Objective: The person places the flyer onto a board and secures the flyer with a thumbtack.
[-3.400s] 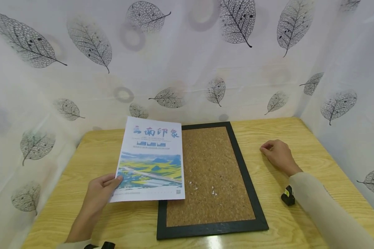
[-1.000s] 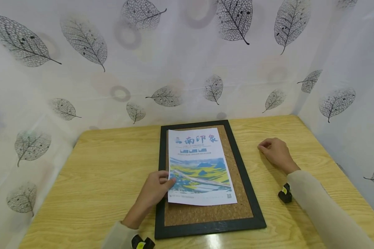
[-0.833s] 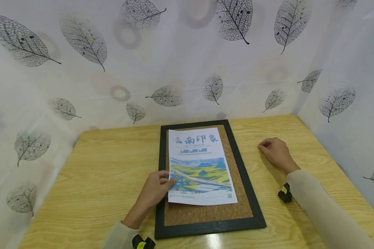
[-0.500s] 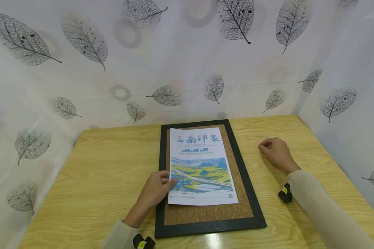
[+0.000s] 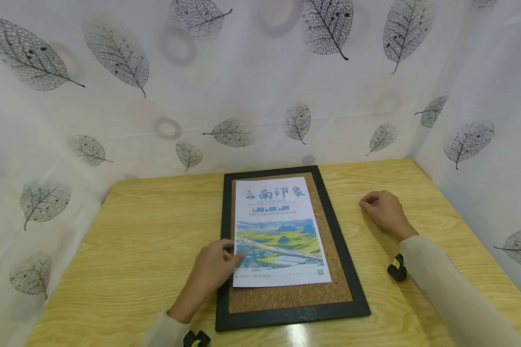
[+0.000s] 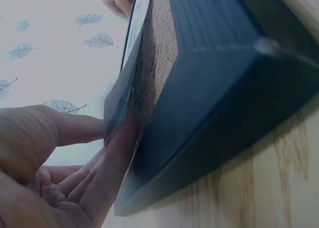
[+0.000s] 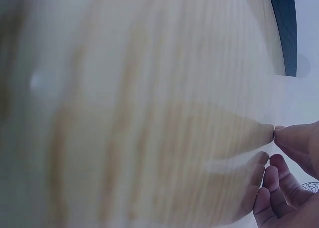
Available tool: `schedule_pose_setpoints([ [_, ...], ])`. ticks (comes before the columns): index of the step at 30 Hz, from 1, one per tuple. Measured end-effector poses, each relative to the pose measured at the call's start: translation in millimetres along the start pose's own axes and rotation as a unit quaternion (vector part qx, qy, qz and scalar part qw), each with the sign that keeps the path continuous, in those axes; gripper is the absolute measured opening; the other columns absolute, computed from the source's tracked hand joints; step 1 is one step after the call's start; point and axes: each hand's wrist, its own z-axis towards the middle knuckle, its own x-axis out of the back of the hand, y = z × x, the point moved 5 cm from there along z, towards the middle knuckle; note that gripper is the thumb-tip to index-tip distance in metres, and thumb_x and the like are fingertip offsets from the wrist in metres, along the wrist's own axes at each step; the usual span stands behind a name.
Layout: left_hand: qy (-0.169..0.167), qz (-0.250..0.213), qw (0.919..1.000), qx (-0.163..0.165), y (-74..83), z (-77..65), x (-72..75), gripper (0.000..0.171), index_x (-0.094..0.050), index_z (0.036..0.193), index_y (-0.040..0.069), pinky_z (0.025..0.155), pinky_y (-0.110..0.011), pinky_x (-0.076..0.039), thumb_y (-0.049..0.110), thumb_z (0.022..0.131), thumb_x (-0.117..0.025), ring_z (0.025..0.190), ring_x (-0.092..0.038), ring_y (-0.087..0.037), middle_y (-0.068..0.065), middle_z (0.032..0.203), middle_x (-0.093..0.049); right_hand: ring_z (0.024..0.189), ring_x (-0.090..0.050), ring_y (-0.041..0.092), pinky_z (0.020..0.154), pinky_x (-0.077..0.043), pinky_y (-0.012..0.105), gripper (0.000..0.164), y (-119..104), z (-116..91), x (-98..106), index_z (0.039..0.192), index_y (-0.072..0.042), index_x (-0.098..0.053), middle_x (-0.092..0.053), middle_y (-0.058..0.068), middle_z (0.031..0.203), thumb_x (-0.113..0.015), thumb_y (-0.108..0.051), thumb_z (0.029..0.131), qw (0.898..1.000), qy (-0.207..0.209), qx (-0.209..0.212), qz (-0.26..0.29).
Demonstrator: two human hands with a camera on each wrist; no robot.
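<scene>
A printed paper poster (image 5: pixel 282 229), with a landscape picture and large lettering, lies over most of the cork board (image 5: pixel 286 298). My left hand (image 5: pixel 212 265) pinches its left edge, thumb above and fingers underneath, as the left wrist view shows at the paper's edge (image 6: pixel 117 101). Those fingertips are over the black frame (image 6: pixel 199 83) and cork. Right of the board, my right hand (image 5: pixel 385 212) rests on the table with loosely curled fingers and holds nothing. Its fingertips (image 7: pixel 279 163) touch the tabletop in the right wrist view.
The board's black wooden frame (image 5: pixel 295 314) forms a raised border around the cork. Under it is a light wood-grain table (image 5: pixel 147 241). A pale curtain (image 5: pixel 252 86) with leaf prints closes off the back and both sides.
My left hand has brought the poster rightward from the board's left side onto the cork, covering small white bits there. Lately the poster shifts only slightly and lies flatter. My right hand stays put.
</scene>
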Motion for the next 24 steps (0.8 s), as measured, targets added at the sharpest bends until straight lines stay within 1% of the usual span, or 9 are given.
schedule_pose_setpoints([
  [4,0.010,0.012,0.9999,0.001,0.9,-4.8,3.8,0.042,-0.061,0.118,0.000,0.047,-0.027,-0.044,0.028,0.088,-0.068,0.050,-0.058,-0.008,0.002,0.069,-0.066,0.079,-0.060,0.029,0.066,-0.048,0.045,0.023,-1,0,1,0.098,0.001,-0.069,-0.066,0.019,0.094,-0.059,-0.019,0.094,1.000,-0.001,0.001,-0.001],
  [8,0.029,0.011,0.9995,0.005,-0.9,-8.6,9.7,0.035,-0.064,0.114,0.003,0.044,-0.028,-0.044,0.026,0.088,-0.068,0.047,-0.057,-0.009,0.004,0.065,-0.064,0.078,-0.060,0.029,0.066,-0.047,0.046,0.022,-1,0,1,0.097,0.001,-0.070,-0.066,0.019,0.094,-0.060,-0.019,0.093,1.000,-0.001,0.001,-0.004],
  [11,0.052,0.027,0.9983,-0.002,-4.2,-9.7,17.0,0.032,-0.066,0.112,0.005,0.047,-0.027,-0.046,0.026,0.088,-0.068,0.053,-0.059,-0.008,0.002,0.070,-0.066,0.079,-0.060,0.029,0.067,-0.047,0.046,0.022,-2,0,1,0.097,0.001,-0.070,-0.066,0.019,0.094,-0.060,-0.019,0.093,1.000,-0.001,0.001,-0.006],
  [15,0.082,0.047,0.9955,-0.006,-12.1,-9.6,28.8,0.031,-0.068,0.111,0.006,0.054,-0.028,-0.049,0.026,0.088,-0.068,0.065,-0.063,-0.010,-0.001,0.081,-0.069,0.080,-0.060,0.030,0.068,-0.047,0.047,0.022,-2,0,1,0.096,0.001,-0.070,-0.066,0.019,0.094,-0.060,-0.019,0.093,1.000,-0.001,0.002,-0.008],
  [20,0.105,0.054,0.9930,0.003,-25.1,-9.4,39.8,0.030,-0.068,0.112,0.007,0.058,-0.032,-0.051,0.026,0.089,-0.066,0.072,-0.066,-0.014,-0.004,0.088,-0.070,0.080,-0.060,0.030,0.067,-0.047,0.047,0.022,-3,0,2,0.095,0.001,-0.070,-0.066,0.019,0.093,-0.060,-0.019,0.093,1.000,0.000,0.004,-0.009],
  [22,0.111,0.052,0.9924,0.003,-29.8,-8.8,42.2,0.029,-0.068,0.112,0.008,0.059,-0.033,-0.051,0.026,0.089,-0.065,0.073,-0.066,-0.016,-0.005,0.090,-0.070,0.080,-0.060,0.031,0.067,-0.047,0.047,0.022,-2,0,2,0.095,0.000,-0.070,-0.066,0.019,0.094,-0.060,-0.019,0.093,1.000,0.000,0.003,-0.010],
  [24,0.119,0.051,0.9916,-0.002,-31.2,-8.2,43.7,0.028,-0.068,0.111,0.007,0.060,-0.034,-0.052,0.024,0.089,-0.066,0.075,-0.067,-0.017,-0.006,0.093,-0.070,0.082,-0.060,0.031,0.068,-0.047,0.047,0.022,-2,-1,2,0.096,0.000,-0.070,-0.066,0.019,0.095,-0.060,-0.020,0.094,1.000,-0.002,0.000,-0.009],
])
